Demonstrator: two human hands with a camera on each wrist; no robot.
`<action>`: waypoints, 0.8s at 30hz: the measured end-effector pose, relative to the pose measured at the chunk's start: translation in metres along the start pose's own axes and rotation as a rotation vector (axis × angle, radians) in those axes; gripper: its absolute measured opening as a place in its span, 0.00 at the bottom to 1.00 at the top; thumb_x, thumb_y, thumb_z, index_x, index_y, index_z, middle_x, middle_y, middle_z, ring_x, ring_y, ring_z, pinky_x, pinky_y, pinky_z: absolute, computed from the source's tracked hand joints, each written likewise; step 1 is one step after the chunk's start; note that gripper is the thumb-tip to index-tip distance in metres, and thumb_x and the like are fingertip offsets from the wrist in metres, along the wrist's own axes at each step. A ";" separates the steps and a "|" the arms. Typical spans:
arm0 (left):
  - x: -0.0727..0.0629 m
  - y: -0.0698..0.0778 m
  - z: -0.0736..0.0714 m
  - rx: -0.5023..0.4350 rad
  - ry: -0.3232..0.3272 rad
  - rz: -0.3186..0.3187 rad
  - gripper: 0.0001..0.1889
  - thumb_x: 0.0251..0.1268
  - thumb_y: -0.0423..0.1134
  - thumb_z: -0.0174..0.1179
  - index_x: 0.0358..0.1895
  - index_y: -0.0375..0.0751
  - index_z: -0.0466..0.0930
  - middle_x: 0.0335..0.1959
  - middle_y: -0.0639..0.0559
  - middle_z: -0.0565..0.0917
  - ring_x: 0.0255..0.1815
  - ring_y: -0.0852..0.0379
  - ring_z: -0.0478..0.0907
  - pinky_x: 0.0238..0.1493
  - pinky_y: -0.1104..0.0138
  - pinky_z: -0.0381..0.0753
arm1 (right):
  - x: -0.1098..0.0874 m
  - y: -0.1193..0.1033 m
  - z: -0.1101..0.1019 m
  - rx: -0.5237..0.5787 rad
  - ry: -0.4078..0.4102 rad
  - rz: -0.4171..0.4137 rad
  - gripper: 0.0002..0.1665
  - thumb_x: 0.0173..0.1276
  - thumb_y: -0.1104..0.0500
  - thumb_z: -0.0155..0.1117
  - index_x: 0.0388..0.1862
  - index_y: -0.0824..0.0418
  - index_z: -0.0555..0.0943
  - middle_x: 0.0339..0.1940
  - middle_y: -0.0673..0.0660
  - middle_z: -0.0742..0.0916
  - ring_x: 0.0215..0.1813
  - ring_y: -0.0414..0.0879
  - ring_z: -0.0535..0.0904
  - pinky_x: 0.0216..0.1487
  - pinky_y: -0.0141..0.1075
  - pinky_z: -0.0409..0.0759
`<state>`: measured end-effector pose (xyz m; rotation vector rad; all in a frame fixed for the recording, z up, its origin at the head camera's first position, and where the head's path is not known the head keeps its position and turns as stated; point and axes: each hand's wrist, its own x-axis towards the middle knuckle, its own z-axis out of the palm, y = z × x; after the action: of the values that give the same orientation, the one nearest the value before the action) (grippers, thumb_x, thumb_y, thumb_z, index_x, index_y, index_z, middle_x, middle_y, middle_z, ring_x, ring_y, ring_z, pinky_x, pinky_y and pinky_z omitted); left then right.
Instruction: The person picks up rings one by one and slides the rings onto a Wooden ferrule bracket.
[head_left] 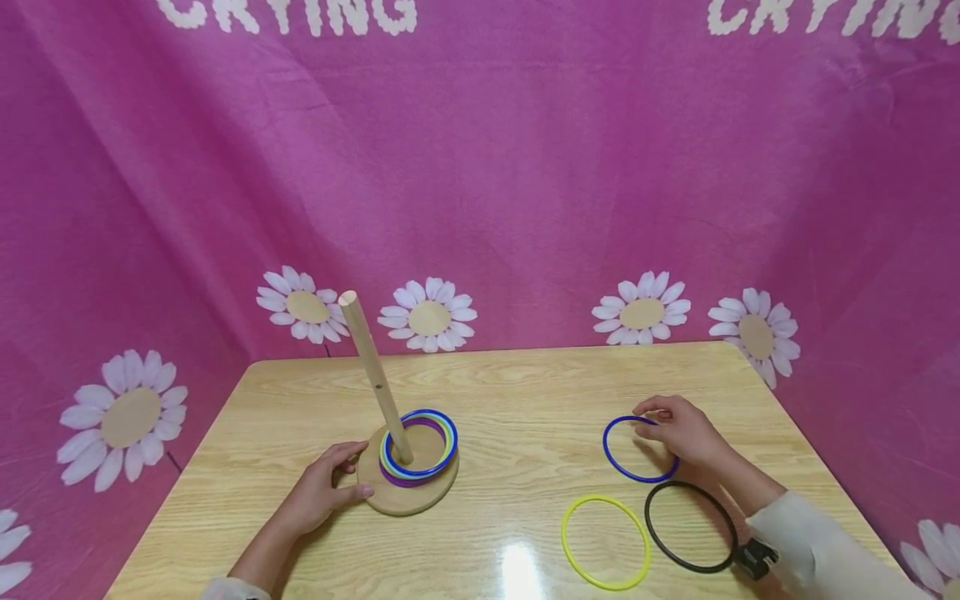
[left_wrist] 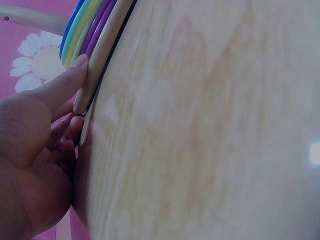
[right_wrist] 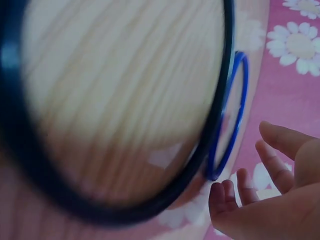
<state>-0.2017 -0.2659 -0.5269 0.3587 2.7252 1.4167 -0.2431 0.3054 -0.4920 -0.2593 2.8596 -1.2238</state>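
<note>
On the left of the table stands a wooden ring stand with a round base (head_left: 401, 502) and a slanting-looking post (head_left: 367, 354). Blue, light green and purple rings (head_left: 456, 439) lie stacked around the foot of the post. My left hand (head_left: 318, 493) grips the base's left edge, thumb (left_wrist: 75, 80) on its rim and fingers curled at its side. At the right, my right hand (head_left: 688, 431) hovers at the far edge of a blue ring (head_left: 636, 478) lying on the table. Its fingers (right_wrist: 247, 187) are loosely bent, with no ring between them in the right wrist view.
A yellow ring (head_left: 615, 586) and a black ring (head_left: 701, 570) lie flat near the front right, the black one close below my right forearm. Pink cloth (head_left: 525, 208) with daisies surrounds the wooden table (head_left: 517, 400) at the back and sides.
</note>
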 end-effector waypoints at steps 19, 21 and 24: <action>0.001 -0.001 0.001 -0.018 0.016 -0.003 0.37 0.56 0.36 0.78 0.69 0.31 0.75 0.63 0.41 0.77 0.51 0.56 0.72 0.57 0.72 0.73 | 0.005 0.028 -0.003 -0.049 -0.060 -0.031 0.15 0.68 0.67 0.70 0.53 0.64 0.83 0.44 0.59 0.86 0.44 0.52 0.77 0.44 0.43 0.76; 0.000 -0.001 0.001 -0.012 0.014 -0.001 0.37 0.56 0.37 0.78 0.69 0.31 0.75 0.63 0.41 0.78 0.51 0.56 0.72 0.56 0.72 0.73 | 0.006 0.028 -0.003 -0.059 -0.058 -0.042 0.15 0.68 0.68 0.70 0.53 0.63 0.83 0.43 0.58 0.86 0.43 0.51 0.76 0.43 0.43 0.75; 0.001 0.000 0.001 -0.006 0.013 0.000 0.37 0.57 0.37 0.78 0.69 0.31 0.74 0.63 0.41 0.78 0.51 0.56 0.72 0.56 0.71 0.73 | 0.006 0.029 -0.003 -0.074 -0.054 -0.058 0.15 0.68 0.68 0.70 0.53 0.62 0.83 0.42 0.58 0.86 0.42 0.50 0.77 0.42 0.42 0.75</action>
<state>-0.2022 -0.2655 -0.5276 0.3511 2.7306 1.4312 -0.2532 0.3263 -0.5099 -0.3743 2.8738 -1.1028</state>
